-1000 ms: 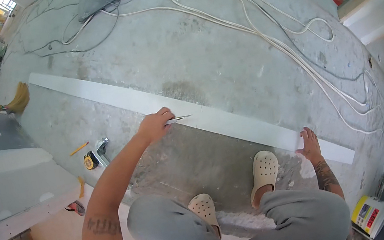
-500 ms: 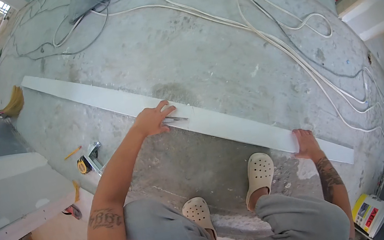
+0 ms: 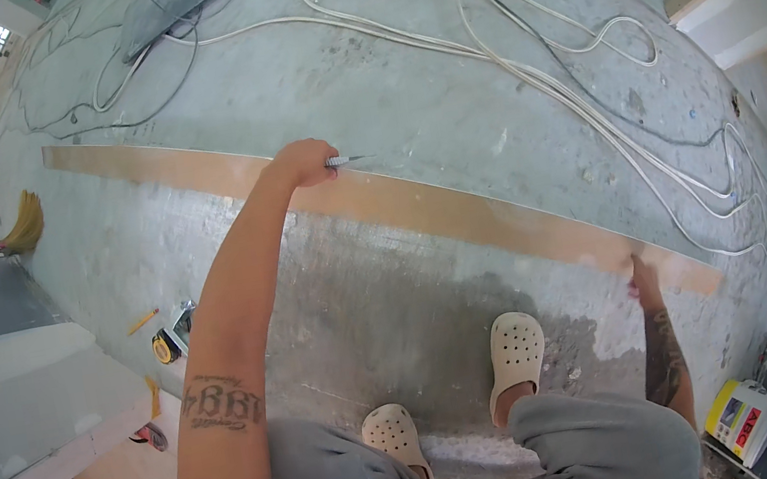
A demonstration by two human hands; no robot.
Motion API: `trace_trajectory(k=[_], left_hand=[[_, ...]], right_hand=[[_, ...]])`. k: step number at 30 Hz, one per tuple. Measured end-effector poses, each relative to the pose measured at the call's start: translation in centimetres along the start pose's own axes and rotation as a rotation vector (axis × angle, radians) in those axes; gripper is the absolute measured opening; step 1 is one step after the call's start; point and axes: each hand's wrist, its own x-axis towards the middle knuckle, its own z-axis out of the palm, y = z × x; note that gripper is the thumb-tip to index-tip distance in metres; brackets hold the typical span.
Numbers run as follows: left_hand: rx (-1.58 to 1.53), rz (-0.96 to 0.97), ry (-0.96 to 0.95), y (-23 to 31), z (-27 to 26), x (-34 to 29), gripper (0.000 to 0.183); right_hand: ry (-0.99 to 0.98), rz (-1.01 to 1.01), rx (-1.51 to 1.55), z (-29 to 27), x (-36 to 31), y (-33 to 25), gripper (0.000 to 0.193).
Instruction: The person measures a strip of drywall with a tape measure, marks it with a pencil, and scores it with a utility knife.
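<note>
A long, narrow strip of plasterboard runs slantwise across the floor in front of me. Its brown paper face is turned toward me and its upper edge is raised. My left hand is closed over that upper edge, left of the strip's middle. A slim utility knife sticks out of the same fist, its tip pointing right. Close to the strip's right end, my right hand grips the board; most of its fingers are hidden from view.
White and grey cables loop over the concrete floor beyond the strip. A tape measure and a yellow pencil lie to the left. A broom is at the far left, a white bucket at the lower right.
The strip has tipped from lying with its white face up to standing tilted, brown face toward me. My left hand moved up and farther away, the right hand slightly rightward.
</note>
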Motion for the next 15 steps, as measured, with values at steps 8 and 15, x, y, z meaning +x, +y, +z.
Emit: trace_trajectory(k=[8, 15], left_hand=[[-0.286, 0.009, 0.120, 7.8, 2.3, -0.5, 0.035], [-0.182, 0.144, -0.064, 21.4, 6.2, 4.1, 0.086]], right_hand=[[0.030, 0.232, 1.210, 3.6, -1.4, 1.1, 0.100], [-0.075, 0.400, 1.402, 2.9, 1.5, 2.7, 0.077]])
